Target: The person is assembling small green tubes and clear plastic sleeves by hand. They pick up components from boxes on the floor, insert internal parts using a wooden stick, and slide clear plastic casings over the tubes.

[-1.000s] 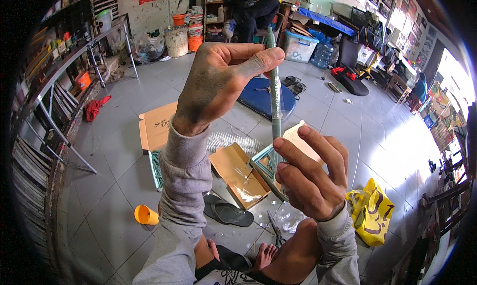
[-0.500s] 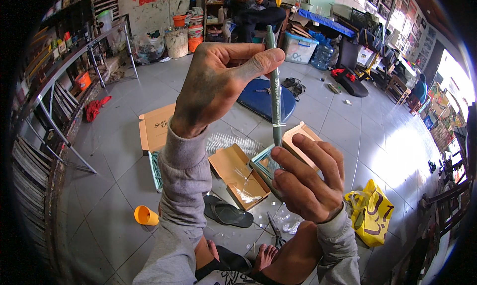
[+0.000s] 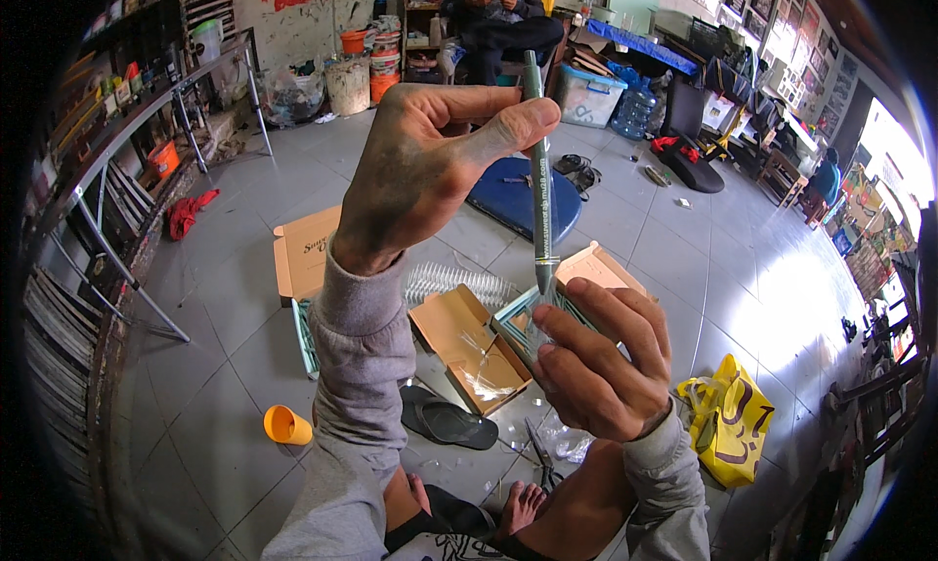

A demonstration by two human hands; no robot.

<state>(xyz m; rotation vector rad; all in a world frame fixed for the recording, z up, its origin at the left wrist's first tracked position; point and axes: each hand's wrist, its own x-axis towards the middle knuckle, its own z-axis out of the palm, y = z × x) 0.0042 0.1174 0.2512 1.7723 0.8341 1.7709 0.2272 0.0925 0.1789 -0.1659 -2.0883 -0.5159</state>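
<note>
My left hand (image 3: 440, 160) is raised in front of me, thumb and fingers pinched on the upper part of a dark green pen (image 3: 543, 199). The pen stands nearly upright, its pointed end down, with pale lettering along the barrel and light rings near the tip. Just below the tip is my right hand (image 3: 606, 356), its fingers curled. A clear, glossy patch shows by its fingertips, but what they pinch I cannot make out. Behind and below the hands lie an opened cardboard box (image 3: 459, 341) with clear scraps inside and another box (image 3: 523, 317) holding green pens.
On the tiled floor are clear plastic sleeves (image 3: 454, 282), a third box (image 3: 305, 258), a black sandal (image 3: 449, 419), scissors (image 3: 540, 449), an orange cup (image 3: 287, 425) and a yellow bag (image 3: 731, 419). Farther off lies a blue cushion (image 3: 518, 204); a person (image 3: 498, 19) sits at the back.
The pen has turned slightly about its length, so its lettering shows differently. My right fingers have shifted a little down from the pen's tip. My left hand has barely moved.
</note>
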